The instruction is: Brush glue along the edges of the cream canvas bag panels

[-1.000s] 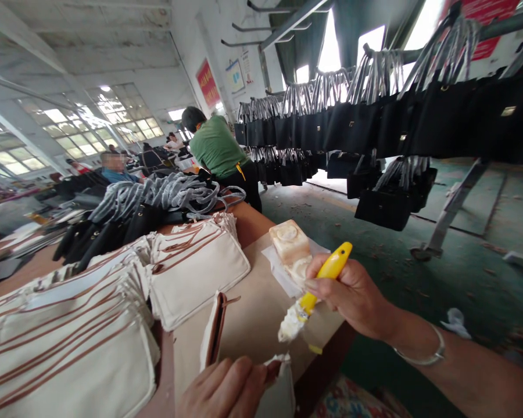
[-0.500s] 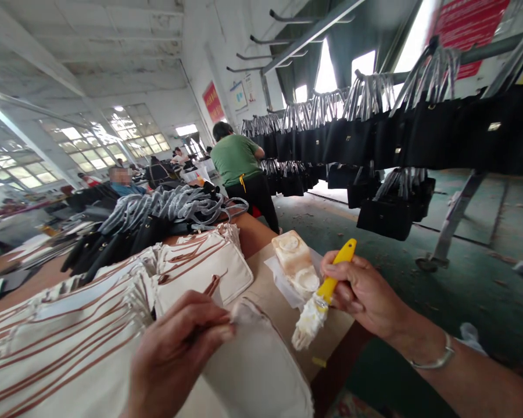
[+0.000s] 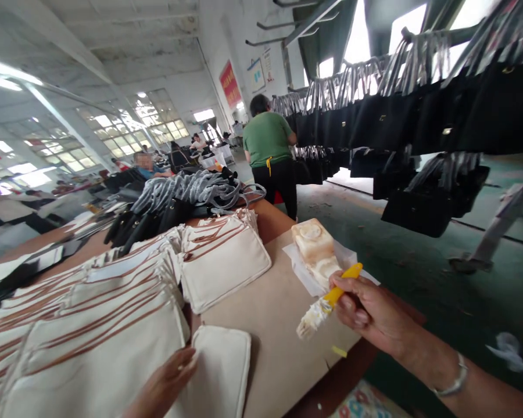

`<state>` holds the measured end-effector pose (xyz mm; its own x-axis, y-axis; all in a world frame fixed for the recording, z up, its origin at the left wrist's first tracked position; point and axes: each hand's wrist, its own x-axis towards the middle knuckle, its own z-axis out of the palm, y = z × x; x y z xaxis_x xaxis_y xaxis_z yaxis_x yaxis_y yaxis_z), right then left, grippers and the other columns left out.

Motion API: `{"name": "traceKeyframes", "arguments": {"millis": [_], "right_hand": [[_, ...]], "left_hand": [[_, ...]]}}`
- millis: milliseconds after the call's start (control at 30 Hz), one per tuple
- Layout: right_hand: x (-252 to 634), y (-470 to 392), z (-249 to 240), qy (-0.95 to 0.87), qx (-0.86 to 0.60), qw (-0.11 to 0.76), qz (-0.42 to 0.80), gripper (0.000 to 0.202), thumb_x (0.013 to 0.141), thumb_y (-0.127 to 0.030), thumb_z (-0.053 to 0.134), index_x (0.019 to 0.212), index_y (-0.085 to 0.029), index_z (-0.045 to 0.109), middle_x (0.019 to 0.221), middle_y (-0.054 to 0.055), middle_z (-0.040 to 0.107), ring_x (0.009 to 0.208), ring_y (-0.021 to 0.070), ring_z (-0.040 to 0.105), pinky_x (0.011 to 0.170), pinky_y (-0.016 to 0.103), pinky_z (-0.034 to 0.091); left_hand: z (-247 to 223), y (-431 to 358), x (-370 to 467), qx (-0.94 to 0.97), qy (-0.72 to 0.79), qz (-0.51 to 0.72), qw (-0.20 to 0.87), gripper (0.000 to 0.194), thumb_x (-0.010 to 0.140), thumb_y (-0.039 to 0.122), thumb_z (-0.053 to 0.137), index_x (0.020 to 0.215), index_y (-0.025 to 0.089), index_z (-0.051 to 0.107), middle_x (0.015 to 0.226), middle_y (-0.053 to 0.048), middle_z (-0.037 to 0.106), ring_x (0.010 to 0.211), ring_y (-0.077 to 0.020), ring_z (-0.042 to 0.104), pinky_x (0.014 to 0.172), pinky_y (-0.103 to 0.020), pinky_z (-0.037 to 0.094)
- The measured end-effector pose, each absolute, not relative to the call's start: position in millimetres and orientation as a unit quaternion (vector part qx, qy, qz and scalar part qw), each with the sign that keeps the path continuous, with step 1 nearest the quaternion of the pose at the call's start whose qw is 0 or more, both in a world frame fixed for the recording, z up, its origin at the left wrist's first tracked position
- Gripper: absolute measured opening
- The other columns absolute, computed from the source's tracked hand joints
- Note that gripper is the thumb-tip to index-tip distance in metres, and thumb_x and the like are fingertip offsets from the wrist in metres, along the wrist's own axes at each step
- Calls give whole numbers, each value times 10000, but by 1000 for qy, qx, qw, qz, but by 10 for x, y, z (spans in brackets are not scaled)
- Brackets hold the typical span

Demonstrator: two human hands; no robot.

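My right hand is closed around the yellow handle of a paintbrush. Thick white paste coats the bristles, which point down and left over the board. A squarish, paste-smeared plastic container lies just beyond that hand on a white sheet. At the bottom, my left hand has its fingers together at the left edge of a cream bag piece with a piped border. The piece rests flat on the board. Parts of my left fingertips are hidden.
Stacked cream bag pieces with brown trim fill the left. Behind them lie black bags with grey-wrapped handles. A brown board covers the table's right side. A person in green stands by racks of black bags.
My left hand has moved down and left, and the cream piece it was lifting now lies flat. The brush has tilted closer to level. The whole view has shifted.
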<state>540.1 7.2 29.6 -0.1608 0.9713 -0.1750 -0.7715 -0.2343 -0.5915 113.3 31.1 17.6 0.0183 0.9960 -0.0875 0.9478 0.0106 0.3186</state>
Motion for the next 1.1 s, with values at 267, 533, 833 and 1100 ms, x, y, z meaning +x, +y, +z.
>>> {"name": "traceKeyframes", "arguments": {"millis": [267, 533, 833, 1100], "right_hand": [[5325, -4, 151, -176, -342, 573, 724, 327, 813, -272, 744, 639, -181, 483, 424, -76, 413, 340, 30, 239, 368, 176, 178], [4983, 190, 35, -237, -353, 578, 697, 283, 811, -297, 733, 746, -197, 476, 458, -95, 415, 354, 31, 224, 365, 177, 131], [4541, 426, 258, -408, -372, 570, 609, 217, 819, -347, 669, 816, -181, 530, 456, -109, 364, 408, 80, 246, 397, 209, 159], [4373, 274, 303, -536, -388, 513, 547, 172, 895, -297, 567, 768, -185, 536, 525, -80, 387, 468, 107, 355, 446, 233, 269]], "left_hand": [[-316, 407, 1237, 586, 803, 55, 97, 576, 841, 515, 408, 1187, 72, 538, 1211, -251, 596, 1153, -401, 562, 959, -491, 391], [-264, 343, 1445, 591, 769, 103, 222, 292, 773, 480, 551, 748, 190, 551, 678, 4, 567, 698, -205, 583, 601, -266, 372], [-107, 7, 2008, 620, 670, 184, 363, 205, 721, 378, 616, 715, 178, 568, 642, 48, 486, 634, -132, 476, 572, -221, 326], [131, -150, 2301, 551, 645, 247, 468, 247, 649, 357, 695, 768, 152, 624, 648, 40, 537, 625, -125, 478, 568, -212, 350]]}}
